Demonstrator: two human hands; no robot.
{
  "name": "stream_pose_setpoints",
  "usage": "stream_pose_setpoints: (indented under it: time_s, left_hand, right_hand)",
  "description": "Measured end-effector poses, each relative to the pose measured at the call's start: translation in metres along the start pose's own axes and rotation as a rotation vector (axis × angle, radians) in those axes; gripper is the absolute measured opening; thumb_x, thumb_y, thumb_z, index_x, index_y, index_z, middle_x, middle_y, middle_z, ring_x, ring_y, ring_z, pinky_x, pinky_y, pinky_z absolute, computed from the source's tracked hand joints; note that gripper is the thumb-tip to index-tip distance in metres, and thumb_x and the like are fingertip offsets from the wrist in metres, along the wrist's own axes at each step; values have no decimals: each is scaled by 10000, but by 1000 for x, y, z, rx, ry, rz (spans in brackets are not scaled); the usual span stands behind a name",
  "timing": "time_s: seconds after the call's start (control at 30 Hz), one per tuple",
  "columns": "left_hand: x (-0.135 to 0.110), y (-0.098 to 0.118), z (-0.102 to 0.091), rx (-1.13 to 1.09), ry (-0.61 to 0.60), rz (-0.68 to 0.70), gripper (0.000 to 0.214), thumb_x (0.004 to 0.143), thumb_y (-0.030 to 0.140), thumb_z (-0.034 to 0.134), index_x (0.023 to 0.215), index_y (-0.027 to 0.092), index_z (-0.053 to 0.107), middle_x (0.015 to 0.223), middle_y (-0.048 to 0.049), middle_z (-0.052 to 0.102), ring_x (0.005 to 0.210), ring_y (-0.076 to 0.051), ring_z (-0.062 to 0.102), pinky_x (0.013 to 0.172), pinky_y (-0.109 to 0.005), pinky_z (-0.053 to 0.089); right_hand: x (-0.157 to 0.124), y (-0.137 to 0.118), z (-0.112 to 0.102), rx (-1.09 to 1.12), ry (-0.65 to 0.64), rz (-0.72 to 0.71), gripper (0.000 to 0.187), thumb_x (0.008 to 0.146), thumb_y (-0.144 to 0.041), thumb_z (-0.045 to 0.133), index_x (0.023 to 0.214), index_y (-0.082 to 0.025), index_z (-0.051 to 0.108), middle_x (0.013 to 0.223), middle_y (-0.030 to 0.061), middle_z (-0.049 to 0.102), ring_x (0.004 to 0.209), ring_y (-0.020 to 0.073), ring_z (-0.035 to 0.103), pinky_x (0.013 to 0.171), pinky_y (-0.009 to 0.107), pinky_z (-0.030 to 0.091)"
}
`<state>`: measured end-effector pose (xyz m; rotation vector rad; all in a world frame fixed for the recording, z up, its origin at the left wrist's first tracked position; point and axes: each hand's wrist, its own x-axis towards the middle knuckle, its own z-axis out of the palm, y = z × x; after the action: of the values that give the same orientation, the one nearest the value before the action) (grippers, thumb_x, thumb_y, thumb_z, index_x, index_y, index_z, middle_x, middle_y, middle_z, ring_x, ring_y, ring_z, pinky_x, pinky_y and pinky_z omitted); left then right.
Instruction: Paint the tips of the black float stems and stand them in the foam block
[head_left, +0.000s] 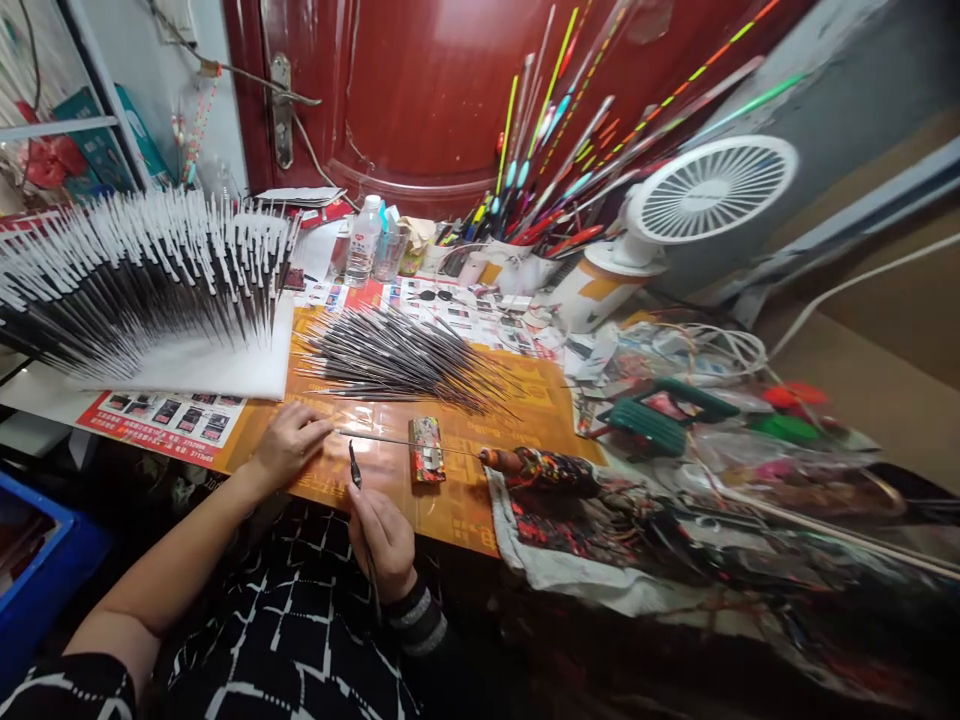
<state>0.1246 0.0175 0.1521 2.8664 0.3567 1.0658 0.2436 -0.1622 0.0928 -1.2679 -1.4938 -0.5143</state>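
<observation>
My left hand (296, 440) is closed on the left end of a thin fishing float (382, 437), held level just above the table. The float runs right, across a paint-stained block (427, 468), and its thin end reaches the tip of a paint-spattered rotary tool (551, 468). Upright in my right hand (386, 535) is a slim paintbrush (355, 468), pinched between thumb and fingers. Its dark bristles are just below the float; whether they touch it I cannot tell. Behind the block lies a pile of dark, thin floats (405, 355).
At left, many white-topped floats stand in a white foam block (247, 370). A water bottle (364, 242), a white fan (712, 190) and pots of bright rods stand at the back. A green-handled tool (652, 420), cables and a stained cloth (555, 575) crowd the right.
</observation>
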Motion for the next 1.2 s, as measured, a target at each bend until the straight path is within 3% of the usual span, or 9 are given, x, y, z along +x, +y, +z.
stream_pose_setpoints:
  time_s: [0.53, 1.2]
  left_hand:
    - [-5, 1, 3, -79, -3, -42, 229, 1027, 274, 492, 1011, 195, 706, 916, -68, 644, 853, -184, 551, 779, -315, 479]
    - [-4, 1, 3, -94, 9, -33, 242, 1028, 279, 482, 1023, 194, 709, 905, -67, 644, 852, -186, 557, 778, -324, 493]
  right_hand:
    - [-6, -4, 7, -118, -128, -58, 596, 927, -16, 586, 1501, -117, 459, 1181, 138, 732, 1116, 253, 701, 901, 389, 630]
    - [-7, -3, 7, -147, -154, -50, 608, 933, -37, 593, 1516, -125, 441, 1199, 134, 727, 1130, 245, 691, 938, 379, 604]
